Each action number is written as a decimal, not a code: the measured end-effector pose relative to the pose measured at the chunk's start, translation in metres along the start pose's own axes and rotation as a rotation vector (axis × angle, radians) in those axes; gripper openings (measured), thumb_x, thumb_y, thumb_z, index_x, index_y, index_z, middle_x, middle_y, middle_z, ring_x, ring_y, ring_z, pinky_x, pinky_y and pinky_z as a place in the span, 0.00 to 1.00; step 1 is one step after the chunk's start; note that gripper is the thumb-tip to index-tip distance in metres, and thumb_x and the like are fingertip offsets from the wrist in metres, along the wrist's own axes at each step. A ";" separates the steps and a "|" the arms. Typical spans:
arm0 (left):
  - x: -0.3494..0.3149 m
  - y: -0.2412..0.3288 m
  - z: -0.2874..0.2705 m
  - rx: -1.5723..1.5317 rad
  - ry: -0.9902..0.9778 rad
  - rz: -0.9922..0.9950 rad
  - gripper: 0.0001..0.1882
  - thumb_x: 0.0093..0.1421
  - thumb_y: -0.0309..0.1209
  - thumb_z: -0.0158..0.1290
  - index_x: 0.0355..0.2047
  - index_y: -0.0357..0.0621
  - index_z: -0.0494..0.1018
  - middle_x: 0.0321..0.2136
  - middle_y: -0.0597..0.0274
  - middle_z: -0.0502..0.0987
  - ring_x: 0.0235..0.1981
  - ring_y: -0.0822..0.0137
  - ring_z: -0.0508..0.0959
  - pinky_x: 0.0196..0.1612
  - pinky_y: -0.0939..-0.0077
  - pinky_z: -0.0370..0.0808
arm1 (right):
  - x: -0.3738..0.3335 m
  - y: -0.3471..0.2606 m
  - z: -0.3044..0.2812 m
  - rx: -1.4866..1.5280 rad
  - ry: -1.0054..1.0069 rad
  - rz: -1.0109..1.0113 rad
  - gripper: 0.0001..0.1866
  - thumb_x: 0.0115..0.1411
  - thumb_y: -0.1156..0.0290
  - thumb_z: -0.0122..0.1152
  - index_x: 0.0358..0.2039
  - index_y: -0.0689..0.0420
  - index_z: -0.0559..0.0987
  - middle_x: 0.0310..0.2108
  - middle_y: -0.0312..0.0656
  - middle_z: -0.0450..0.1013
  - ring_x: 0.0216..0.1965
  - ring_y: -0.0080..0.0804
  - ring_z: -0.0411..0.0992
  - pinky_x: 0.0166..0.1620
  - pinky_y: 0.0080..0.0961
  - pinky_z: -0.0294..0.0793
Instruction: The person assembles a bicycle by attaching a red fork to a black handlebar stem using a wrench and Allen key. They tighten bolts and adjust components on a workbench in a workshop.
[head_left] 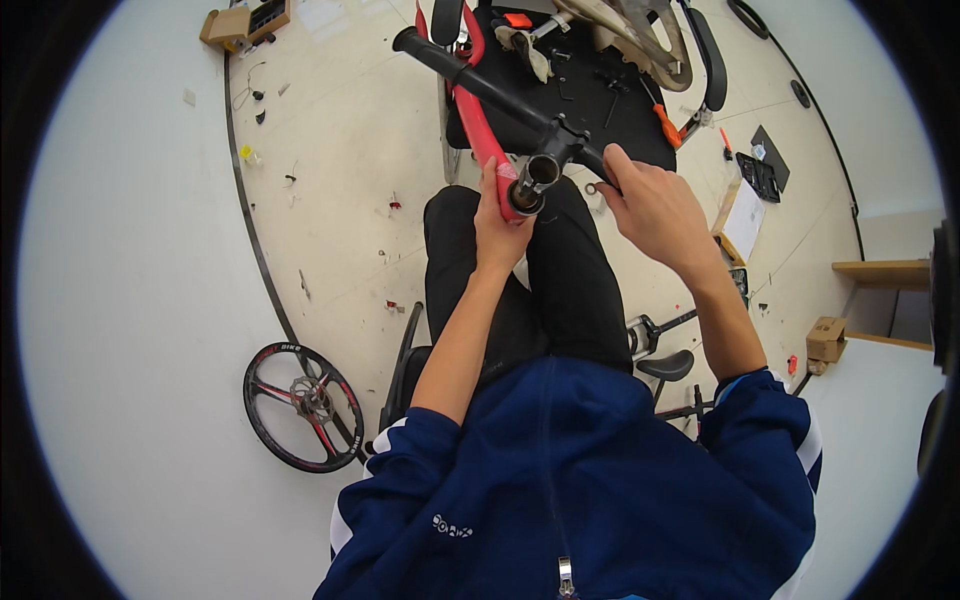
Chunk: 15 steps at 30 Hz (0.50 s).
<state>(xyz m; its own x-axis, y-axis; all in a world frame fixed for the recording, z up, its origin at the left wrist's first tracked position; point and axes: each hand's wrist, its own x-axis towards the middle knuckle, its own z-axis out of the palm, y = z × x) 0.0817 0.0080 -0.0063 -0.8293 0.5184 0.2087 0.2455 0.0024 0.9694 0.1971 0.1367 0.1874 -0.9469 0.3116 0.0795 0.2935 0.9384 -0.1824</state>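
My left hand [500,238] is wrapped round the head-tube end of a red bicycle frame [478,125], just above my thighs. The frame runs up and away toward a chair in front of me. My right hand [660,212] is closed on the right end of a black handlebar [490,90], which slants across the frame to the upper left. A black stem [566,138] is clamped to the handlebar's middle. Its round opening sits right over the head tube, with a metal tube showing there. Whether the stem is seated on that tube I cannot tell.
The black chair seat [590,125] holds loose tools, an orange-handled screwdriver [664,122] and a greyish curved frame part [650,45]. A spoked wheel [303,407] leans at left. A cardboard box [228,25], a black tool case [758,178] and several small parts lie on the floor.
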 end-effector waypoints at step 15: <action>0.002 -0.006 0.008 0.061 0.080 0.124 0.48 0.49 0.17 0.62 0.68 0.44 0.52 0.51 0.46 0.75 0.52 0.54 0.78 0.54 0.68 0.74 | -0.028 -0.018 0.007 0.146 0.050 0.075 0.13 0.61 0.73 0.57 0.45 0.57 0.68 0.29 0.51 0.76 0.28 0.52 0.76 0.28 0.40 0.74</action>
<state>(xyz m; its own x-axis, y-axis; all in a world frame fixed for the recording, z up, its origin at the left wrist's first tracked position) 0.0828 0.0162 -0.0127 -0.8273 0.4486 0.3381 0.3763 -0.0043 0.9265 0.2174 0.1103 0.1819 -0.9144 0.3902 0.1080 0.3373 0.8817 -0.3300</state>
